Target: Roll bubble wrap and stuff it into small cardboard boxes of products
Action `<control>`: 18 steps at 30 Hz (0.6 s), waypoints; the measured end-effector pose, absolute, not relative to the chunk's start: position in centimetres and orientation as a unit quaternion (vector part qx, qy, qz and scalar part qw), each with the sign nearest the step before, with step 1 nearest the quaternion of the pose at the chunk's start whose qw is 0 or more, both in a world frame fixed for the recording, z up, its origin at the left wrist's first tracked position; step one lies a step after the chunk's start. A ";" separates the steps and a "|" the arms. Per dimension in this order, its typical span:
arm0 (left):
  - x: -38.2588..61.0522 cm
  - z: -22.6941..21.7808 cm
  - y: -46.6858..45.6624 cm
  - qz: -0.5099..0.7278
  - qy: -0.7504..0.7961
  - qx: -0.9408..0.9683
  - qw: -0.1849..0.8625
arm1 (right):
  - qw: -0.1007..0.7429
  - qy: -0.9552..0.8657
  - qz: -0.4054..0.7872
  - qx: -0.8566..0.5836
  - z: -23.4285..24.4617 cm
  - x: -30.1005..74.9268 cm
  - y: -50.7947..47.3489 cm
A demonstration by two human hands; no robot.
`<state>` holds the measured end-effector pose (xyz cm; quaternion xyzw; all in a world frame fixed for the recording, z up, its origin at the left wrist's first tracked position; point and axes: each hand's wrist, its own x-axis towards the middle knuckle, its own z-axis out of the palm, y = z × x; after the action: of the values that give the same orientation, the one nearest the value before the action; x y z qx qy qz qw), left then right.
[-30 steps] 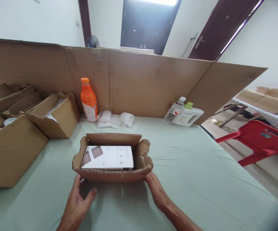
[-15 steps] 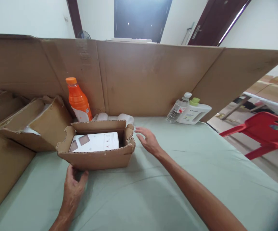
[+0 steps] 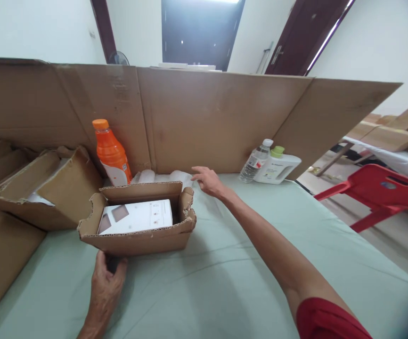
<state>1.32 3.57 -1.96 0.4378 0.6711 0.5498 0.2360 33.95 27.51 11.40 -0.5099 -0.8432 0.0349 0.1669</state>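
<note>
A small open cardboard box (image 3: 136,240) sits on the green table with a white product box (image 3: 136,217) lying inside it. My left hand (image 3: 105,282) rests against the box's near bottom edge, fingers curled at its base. My right hand (image 3: 207,180) is stretched out past the box's right flap, fingers apart, reaching at the white rolled packing wads (image 3: 165,177) lying against the cardboard wall; it holds nothing. An orange bottle (image 3: 111,153) stands just behind the box on the left.
A tall cardboard wall (image 3: 207,117) runs along the back of the table. Several open cardboard boxes (image 3: 30,188) crowd the left side. A clear water bottle (image 3: 255,161) and a white jug with a green cap (image 3: 278,165) lie at the back right. A red chair (image 3: 384,193) stands off the right edge.
The small box has slid away and to the left. My right hand left its right corner and reached forward to the white wads; my left hand stayed at the box's near edge.
</note>
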 end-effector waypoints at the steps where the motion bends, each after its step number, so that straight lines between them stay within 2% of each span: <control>1: 1.3 -1.9 3.6 0.551 0.668 0.437 0.243 | 0.163 -0.848 0.042 -0.502 11.3 33.7 27.5; 4: 1.6 -1.5 3.6 0.550 0.667 0.434 0.253 | 0.185 -0.855 0.072 -0.479 11.1 32.0 28.2; 6: 1.8 -1.1 3.5 0.551 0.669 0.433 0.249 | 0.233 -0.843 0.092 -0.476 11.4 31.0 28.8; 13: 2.2 -0.6 3.4 0.557 0.663 0.435 0.246 | 0.516 -0.695 0.124 -0.486 14.5 35.2 24.1; 18: 2.5 0.4 3.0 0.553 0.673 0.439 0.220 | 0.640 -0.605 0.158 -0.447 17.0 38.3 16.3</control>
<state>2.49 2.97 0.36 0.4391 0.6729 0.5530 0.2203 38.32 16.35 16.97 -0.4468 -0.6046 0.1580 0.6402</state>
